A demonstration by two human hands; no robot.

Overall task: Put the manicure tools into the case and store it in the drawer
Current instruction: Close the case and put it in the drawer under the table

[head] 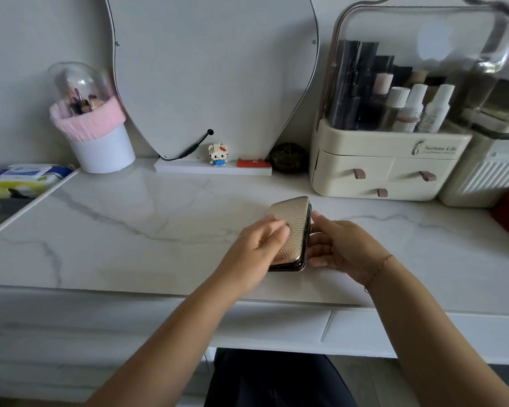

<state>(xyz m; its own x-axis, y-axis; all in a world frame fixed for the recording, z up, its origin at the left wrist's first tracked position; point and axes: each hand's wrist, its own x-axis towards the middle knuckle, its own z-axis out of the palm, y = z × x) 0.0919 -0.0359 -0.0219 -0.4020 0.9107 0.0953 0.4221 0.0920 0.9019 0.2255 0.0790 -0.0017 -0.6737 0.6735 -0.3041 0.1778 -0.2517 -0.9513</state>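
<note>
A gold textured manicure case [294,227] lies on the white marble tabletop [130,230], its lid almost down over a dark base. My left hand [256,248] rests on the lid with its fingers laid over the top. My right hand [338,245] touches the case's right edge with fairly straight fingers. No manicure tools show outside the case. The white drawer fronts [276,324] under the tabletop edge look closed.
A cream cosmetics organiser [388,168] with small drawers and a clear dome stands at the back right. A mirror [212,69], a toy figure [218,154] and a pink-cuffed brush pot [97,136] line the back. A wipes pack [24,180] sits far left.
</note>
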